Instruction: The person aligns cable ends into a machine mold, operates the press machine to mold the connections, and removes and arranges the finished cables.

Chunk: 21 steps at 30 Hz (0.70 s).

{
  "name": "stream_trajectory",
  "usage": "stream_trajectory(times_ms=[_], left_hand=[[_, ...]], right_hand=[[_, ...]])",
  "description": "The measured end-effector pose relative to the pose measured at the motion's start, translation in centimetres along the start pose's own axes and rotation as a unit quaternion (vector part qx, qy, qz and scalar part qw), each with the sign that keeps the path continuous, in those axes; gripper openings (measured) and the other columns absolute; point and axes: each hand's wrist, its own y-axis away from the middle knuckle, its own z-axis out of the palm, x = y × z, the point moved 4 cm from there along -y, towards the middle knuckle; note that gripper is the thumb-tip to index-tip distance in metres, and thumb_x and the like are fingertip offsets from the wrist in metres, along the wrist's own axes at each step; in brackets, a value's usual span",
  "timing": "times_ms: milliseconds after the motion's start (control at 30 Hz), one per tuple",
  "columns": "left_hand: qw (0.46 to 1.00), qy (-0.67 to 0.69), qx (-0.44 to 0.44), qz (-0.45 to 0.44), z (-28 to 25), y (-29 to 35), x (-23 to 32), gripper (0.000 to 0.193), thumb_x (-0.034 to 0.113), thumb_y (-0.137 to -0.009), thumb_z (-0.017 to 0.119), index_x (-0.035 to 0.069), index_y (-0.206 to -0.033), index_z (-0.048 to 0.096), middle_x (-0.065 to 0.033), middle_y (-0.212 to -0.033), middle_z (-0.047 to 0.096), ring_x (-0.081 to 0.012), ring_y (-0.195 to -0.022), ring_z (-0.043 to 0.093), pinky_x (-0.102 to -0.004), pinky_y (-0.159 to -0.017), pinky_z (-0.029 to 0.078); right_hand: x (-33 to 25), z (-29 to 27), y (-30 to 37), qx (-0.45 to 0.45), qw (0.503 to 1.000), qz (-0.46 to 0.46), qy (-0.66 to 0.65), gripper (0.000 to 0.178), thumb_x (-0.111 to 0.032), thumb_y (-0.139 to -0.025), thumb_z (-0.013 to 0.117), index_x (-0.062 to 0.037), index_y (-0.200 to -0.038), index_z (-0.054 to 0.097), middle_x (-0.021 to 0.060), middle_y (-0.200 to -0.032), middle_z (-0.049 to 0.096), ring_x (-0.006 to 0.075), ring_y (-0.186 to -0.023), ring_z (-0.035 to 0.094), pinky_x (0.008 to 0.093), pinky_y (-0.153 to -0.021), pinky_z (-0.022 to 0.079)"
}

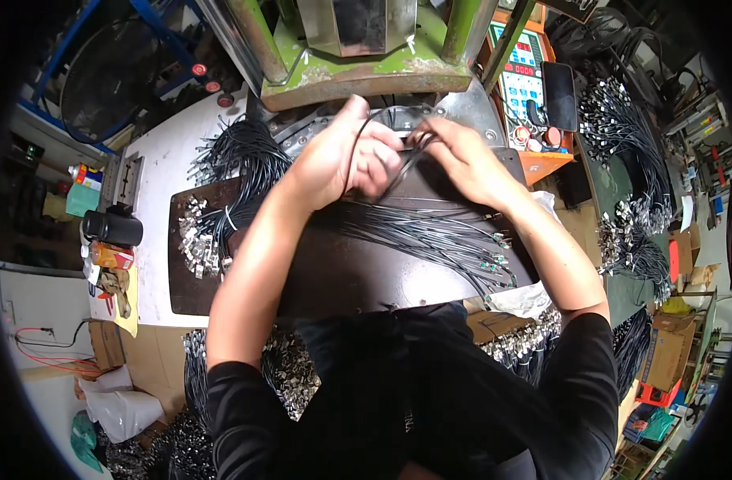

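In front of the press, both hands are raised over a dark board (302,292). A thin black cable (406,170) runs between them, slightly blurred. It crosses the palm of my left hand (326,164), whose fingers curl inward around it with the thumb raised. My right hand (462,160) pinches the cable's looped strands, its fingertips pressed together. Beneath the hands, a spread bundle of black cables (414,232) lies across the board, its bare ends pointing right. On the left sits a thicker bundle of cables (250,156), with metal connectors (198,240) at the near end.
The green press (366,84) stands right beyond my hands. A control panel (522,88) is at its right. More cable bundles (634,168) hang along the right bench. A black flask (114,228) stands at the left table edge. Connectors (294,372) are heaped near my lap.
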Motion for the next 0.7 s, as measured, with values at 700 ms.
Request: stream_trajectory(times_ms=[700], left_hand=[[0.884,-0.330,0.243,0.225,-1.8,1.7,-1.5,0.026,0.017,-0.104,0.069,-0.001,-0.117,0.081,-0.0098,-0.105,0.079,-0.0160,-0.087,0.069,-0.0260,-0.075,0.058]], right_hand=[[3.3,2.7,-0.6,-0.054,0.993,-0.007,0.105,0.028,-0.020,-0.097,0.074,0.0002,-0.117,0.072,0.0128,-0.109,0.066,0.0308,-0.099,0.064,0.0392,-0.092,0.051]])
